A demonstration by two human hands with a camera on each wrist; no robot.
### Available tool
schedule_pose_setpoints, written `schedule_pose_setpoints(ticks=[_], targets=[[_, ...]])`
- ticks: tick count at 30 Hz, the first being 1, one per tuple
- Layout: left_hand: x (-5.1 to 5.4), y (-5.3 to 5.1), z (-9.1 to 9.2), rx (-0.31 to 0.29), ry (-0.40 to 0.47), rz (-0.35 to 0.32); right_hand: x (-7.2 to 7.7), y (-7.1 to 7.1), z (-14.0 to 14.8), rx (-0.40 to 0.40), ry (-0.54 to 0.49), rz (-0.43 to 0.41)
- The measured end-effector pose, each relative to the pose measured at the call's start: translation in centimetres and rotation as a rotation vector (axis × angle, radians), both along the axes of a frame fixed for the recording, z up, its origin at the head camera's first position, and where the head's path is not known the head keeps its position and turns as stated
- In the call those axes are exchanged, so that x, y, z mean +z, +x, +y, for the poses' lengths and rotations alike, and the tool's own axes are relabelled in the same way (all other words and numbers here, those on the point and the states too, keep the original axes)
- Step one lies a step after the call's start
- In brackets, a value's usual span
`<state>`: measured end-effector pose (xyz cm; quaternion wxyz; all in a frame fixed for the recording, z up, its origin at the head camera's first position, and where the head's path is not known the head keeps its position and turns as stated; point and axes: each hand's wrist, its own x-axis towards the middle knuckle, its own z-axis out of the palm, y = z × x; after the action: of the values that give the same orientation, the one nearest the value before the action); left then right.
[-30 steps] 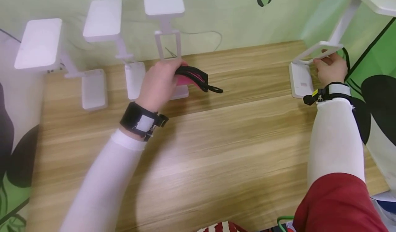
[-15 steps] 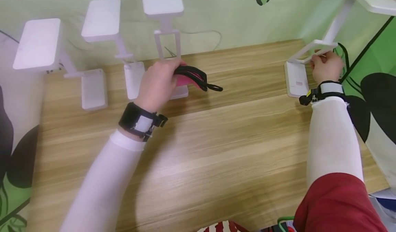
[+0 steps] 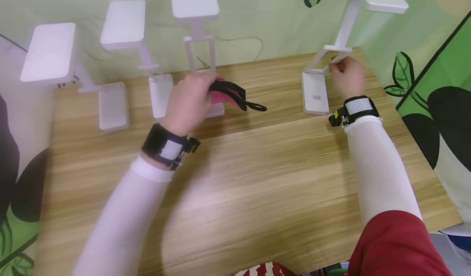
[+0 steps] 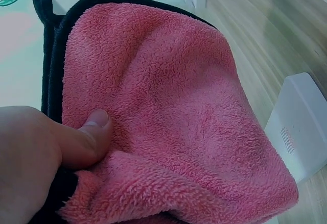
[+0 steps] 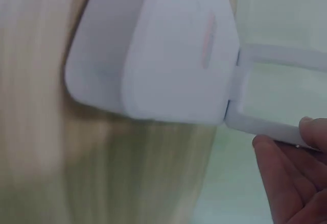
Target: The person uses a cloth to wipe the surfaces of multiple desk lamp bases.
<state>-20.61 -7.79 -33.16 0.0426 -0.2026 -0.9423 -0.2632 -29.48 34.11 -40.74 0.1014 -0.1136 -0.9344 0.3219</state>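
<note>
In my left hand [image 3: 189,100] is a folded pink plush cloth [image 4: 153,86] with black edging and a black loop; the thumb presses on its pile in the left wrist view. This hand is in front of the third white desk lamp [image 3: 194,0], partly hiding its base. My right hand [image 3: 347,76] pinches the lower frame of another white desk lamp [image 3: 315,94] at the right. In the right wrist view, thumb and fingers [image 5: 278,175] grip one bar of that lamp's frame [image 5: 265,129], close to its hinge on the base.
Two more white desk lamps [image 3: 112,106] [image 3: 123,22] stand at the back left of the wooden table [image 3: 257,186]. A thin cable [image 3: 262,47] runs along the pale green wall behind. The table's right edge is beyond the right forearm.
The right hand has moved left along the table's back, bringing the right-hand lamp with it. The left hand and its cloth have stayed almost in place.
</note>
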Motion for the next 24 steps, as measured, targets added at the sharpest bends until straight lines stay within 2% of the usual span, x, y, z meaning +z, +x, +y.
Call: schedule_pose_setpoints(ticks=[10,14,18,24], targets=[[0.2,0.4,0.2,-0.001,-0.011,-0.001,1.0,-0.4,-6.8,0.179,0.014,0.028],[0.1,0.4,0.2,-0.003,-0.008,-0.002,1.2,-0.1,-8.2,0.243,0.013,0.045],[0.0,0.5,0.2,-0.003,-0.013,-0.011,0.7,0.1,-9.1,0.289,0.015,0.011],[-0.1,0.5,0.3,-0.007,-0.018,-0.034,0.0,0.2,-10.1,0.300,-0.006,0.032]])
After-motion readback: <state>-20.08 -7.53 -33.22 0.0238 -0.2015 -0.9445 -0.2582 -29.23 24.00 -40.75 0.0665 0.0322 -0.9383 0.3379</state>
